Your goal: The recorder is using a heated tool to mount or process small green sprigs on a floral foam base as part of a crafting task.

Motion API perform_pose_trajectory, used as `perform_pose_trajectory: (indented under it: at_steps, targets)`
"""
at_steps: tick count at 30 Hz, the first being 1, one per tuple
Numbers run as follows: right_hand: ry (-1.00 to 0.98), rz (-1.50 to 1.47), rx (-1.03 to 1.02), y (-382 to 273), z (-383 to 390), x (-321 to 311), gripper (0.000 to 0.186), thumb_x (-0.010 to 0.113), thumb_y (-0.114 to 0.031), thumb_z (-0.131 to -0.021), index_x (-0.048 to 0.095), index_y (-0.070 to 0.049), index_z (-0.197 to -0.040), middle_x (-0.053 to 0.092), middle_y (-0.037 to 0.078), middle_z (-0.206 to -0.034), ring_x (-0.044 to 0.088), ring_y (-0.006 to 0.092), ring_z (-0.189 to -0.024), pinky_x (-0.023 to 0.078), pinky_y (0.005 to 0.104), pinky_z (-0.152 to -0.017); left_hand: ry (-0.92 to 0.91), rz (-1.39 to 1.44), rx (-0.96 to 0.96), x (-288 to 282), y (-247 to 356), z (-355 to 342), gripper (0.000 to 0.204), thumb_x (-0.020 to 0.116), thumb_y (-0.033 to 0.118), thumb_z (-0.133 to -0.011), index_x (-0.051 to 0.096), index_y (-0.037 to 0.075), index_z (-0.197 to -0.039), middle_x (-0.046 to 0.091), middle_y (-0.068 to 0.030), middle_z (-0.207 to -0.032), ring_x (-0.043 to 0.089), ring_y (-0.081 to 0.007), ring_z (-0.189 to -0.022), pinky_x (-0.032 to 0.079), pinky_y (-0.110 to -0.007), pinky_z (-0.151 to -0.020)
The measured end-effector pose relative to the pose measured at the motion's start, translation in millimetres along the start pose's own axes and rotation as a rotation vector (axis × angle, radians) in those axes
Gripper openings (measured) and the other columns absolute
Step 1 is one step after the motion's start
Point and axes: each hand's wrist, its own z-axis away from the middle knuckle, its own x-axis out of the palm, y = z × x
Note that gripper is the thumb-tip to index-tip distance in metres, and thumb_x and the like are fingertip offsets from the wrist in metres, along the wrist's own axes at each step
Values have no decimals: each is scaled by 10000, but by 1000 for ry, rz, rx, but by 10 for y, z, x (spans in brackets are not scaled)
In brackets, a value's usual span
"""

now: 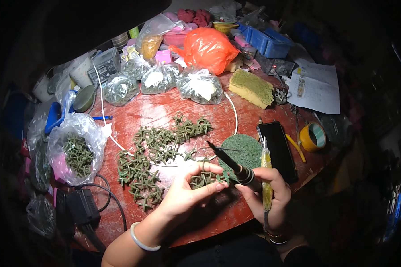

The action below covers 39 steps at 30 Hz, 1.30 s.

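My left hand (189,191) is closed, thumb and fingertips pinching a small green wax-like piece (223,178). My right hand (272,198) grips a black pen-like tool with a long pointed tip (229,163), which slants up to the left above the green piece. A second slim tool with a yellow-wrapped handle (267,189) and a pale tip stands upright in the same hand, a dark cord at its lower end. Beneath them lies a round green textured pad (241,153). Many green ring-shaped pieces (140,173) are heaped left of my left hand; several more lie partly behind its fingers.
An open clear bag (78,151) of similar pieces stands at left, near a black box with cords (81,205). Tied bags (200,84), an orange-red bag (210,50) and a yellow sponge block (251,87) line the back. A phone (277,149) and yellow tape (313,136) lie right.
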Motion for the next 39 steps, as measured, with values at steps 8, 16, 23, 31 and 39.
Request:
perform_pose_trajectory:
  at_steps: [8, 16, 23, 31, 39]
  targets:
    - [77, -59, 63, 79, 30, 59, 278, 738, -21, -814, 577, -7, -1040, 649, 34, -884, 609, 90, -799, 475, 233, -754, -54, 155, -62, -40, 33, 3, 308, 695, 102, -869, 566, 43, -1143, 684, -99, -935, 562, -42, -635, 365, -164, -478]
    - [97, 154, 97, 300, 231, -182, 294, 772, -83, -793, 604, 5, -1017, 647, 92, -816, 616, 158, -712, 493, 271, -683, -45, 151, -64, -6, 2, -20, 300, 678, 127, -887, 555, 34, -1145, 668, -85, -964, 625, -72, -785, 380, -163, -486]
    - [117, 155, 68, 146, 97, -95, 270, 754, -36, -795, 605, 3, -1017, 656, 101, -833, 644, 167, -745, 505, 282, -694, -62, 134, -58, 6, -7, -23, 257, 628, 119, -913, 534, 33, -1137, 636, -107, -1069, 633, -112, -903, 381, -146, -478]
    - [93, 90, 62, 159, 102, -75, 271, 749, -122, -829, 608, 7, -1020, 653, 95, -812, 640, 163, -746, 501, 280, -687, -53, 171, -68, 4, 12, -20, 262, 625, 159, -932, 534, 35, -1144, 647, -82, -1012, 655, -103, -896, 394, -161, -474]
    - [-9, 244, 85, 345, 348, -365, 265, 725, -183, -850, 615, 22, -977, 657, 149, -812, 664, 267, -730, 509, 328, -673, -40, 28, -61, -7, -7, -27, 268, 648, 162, -919, 549, 42, -1137, 653, -71, -972, 638, -84, -831, 407, -174, -489]
